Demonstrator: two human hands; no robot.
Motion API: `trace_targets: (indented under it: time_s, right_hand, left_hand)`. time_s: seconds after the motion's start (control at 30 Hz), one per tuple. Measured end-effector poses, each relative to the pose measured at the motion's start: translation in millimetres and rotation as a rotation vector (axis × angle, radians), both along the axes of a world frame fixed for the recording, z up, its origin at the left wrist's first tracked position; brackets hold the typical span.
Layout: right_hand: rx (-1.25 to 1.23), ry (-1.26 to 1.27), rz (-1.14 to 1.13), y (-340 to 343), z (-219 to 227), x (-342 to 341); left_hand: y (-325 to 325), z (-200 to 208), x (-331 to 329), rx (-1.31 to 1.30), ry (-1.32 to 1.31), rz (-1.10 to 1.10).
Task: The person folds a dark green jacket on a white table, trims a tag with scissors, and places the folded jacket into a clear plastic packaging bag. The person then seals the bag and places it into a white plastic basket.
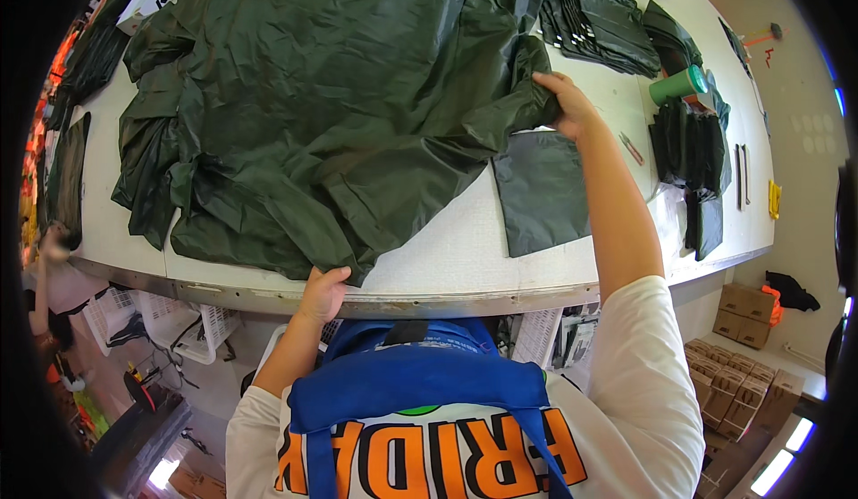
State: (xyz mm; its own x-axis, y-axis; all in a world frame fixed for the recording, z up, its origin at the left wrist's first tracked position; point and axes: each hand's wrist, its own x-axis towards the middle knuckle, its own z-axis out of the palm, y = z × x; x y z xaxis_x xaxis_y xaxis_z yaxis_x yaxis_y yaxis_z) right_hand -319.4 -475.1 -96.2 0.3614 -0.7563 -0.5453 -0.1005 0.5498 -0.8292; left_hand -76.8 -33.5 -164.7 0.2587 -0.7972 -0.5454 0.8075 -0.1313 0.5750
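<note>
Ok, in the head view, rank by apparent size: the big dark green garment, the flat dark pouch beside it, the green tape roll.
1. Dark green garment, largest by far.
2. Flat dark pouch.
3. Green tape roll, smallest, though it lies farther from the camera.

The dark green garment (pixel 340 97) runs past the picture's top edge. Its folds hide the left hand's (pixel 323 292) fingertips and the right hand's (pixel 565 104) fingertips. Small tools (pixel 742 176) at the surface's (pixel 447 258) far right are too small to identify.
</note>
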Motion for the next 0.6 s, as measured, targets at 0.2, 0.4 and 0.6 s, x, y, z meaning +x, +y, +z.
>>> trace_targets:
  time_s: [0.2, 0.4, 0.6]
  right_hand:
    - [-0.626, 0.129, -0.02, 28.1, 95.5, -67.3]
    - [-0.766, 1.489, 0.054, 66.4, -41.8, -189.1]
    - [-1.043, 0.959, 0.298, 128.9, -22.7, -134.3]
  left_hand:
    - [10.4, -13.5, -7.7, 0.042, -0.565, -0.407]
    - [-4.0, 5.5, -56.6, -0.157, -1.292, -0.973]
    - [19.8, 46.1, 1.5, -0.055, -1.107, -0.494]
